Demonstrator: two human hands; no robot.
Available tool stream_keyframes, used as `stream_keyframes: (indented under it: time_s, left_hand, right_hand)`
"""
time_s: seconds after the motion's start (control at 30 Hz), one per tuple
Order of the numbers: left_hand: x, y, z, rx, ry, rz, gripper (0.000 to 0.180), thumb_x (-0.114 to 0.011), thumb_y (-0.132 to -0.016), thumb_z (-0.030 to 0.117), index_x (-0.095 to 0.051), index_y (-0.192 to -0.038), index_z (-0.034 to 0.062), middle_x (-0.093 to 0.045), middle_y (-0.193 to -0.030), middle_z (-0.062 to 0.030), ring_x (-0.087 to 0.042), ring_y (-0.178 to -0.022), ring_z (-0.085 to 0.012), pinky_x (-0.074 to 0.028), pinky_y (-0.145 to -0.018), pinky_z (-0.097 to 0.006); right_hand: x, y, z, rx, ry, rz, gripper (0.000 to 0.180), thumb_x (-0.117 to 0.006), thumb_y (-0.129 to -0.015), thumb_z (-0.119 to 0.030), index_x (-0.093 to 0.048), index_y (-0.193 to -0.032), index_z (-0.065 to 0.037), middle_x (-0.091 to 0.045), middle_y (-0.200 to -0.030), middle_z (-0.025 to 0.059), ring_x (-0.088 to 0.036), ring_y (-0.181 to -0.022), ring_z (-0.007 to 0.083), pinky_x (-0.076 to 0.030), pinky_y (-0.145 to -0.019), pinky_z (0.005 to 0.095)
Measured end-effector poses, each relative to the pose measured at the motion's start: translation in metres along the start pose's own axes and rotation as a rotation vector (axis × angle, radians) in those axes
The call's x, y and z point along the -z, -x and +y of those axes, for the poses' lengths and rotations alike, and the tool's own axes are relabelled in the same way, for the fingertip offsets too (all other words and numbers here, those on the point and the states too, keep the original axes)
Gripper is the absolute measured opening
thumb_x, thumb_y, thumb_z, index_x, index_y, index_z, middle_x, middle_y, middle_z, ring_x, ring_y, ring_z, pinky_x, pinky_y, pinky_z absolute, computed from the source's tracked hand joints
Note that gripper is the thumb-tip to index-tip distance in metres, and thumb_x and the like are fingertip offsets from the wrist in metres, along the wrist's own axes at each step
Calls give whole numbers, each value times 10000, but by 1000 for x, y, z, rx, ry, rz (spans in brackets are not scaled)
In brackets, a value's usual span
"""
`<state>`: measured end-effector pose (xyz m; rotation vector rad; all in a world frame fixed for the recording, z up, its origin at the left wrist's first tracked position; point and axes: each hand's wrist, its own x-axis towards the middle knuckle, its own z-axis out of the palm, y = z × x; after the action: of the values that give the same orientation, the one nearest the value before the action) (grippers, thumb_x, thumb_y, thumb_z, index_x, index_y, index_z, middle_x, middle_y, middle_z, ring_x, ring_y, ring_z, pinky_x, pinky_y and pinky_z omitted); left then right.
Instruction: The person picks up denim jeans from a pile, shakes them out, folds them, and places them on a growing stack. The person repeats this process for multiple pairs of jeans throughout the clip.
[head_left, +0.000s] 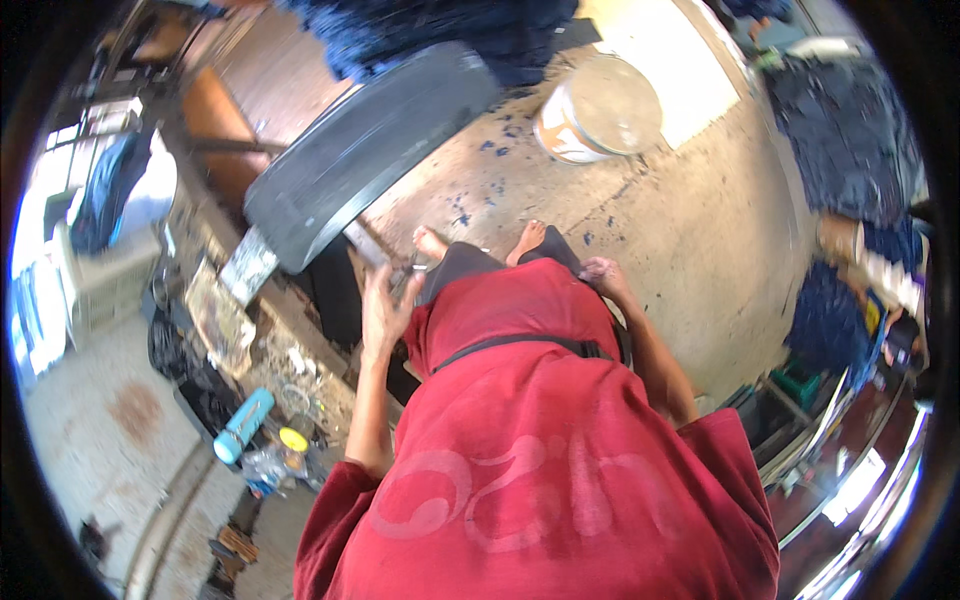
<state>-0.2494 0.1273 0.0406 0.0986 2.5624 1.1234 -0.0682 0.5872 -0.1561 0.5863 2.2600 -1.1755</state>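
Note:
My left hand (383, 312) is raised with its fingers apart, just left of my lap. It is nearest to the metal bracket (365, 243) under a long, dark board (370, 150) with rounded ends. A small pale bit (419, 268) shows by its fingertips, too small to name. My right hand (604, 275) is near my right knee, its fingers curled in; what they hold, if anything, is hidden. Between my hands lies the red shirt (520, 310) I wear, with a dark belt (520, 341) across it.
A pile of dark blue cloth (430, 35) lies beyond the board. Ahead right stands a round white and orange bucket (600, 108). At left, a cluttered ledge (325, 345) runs near a blue bottle (243, 425). More dark cloth (850, 140) is at far right.

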Motion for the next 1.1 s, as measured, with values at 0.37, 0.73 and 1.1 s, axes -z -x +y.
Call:
stream_keyframes:
  time_s: [0.37,0.73,1.1]
  left_hand:
    - [-210,1,-128,374,171,-477,418,-707,-1028,310,-668,-1295,-9,-746,-1133,-178,-697,-1061,-239,-567,-910,-389]
    - [-308,-160,31,392,-24,-433,449,-724,-1011,423,-704,-1206,19,-748,-855,-107,-709,-708,-185,-569,-640,-351]
    - [-504,-283,132,345,29,-394,417,-734,-1005,398,-719,-1123,-2,-782,-957,-159,-758,-820,-206,-596,-712,-330]
  right_hand:
    - [72,55,114,-281,-338,439,304,-717,-970,-317,-774,-926,-21,-766,-795,168,-733,-714,282,-571,-691,418]
    - [146,63,175,-550,-149,459,543,-520,-1069,-299,-464,-1586,-143,-790,-1083,165,-766,-979,320,-582,-871,454]
    - [310,-6,260,-436,-234,237,562,-635,-1021,-481,-667,-1386,-55,-759,-1217,202,-723,-1127,395,-548,-985,467]
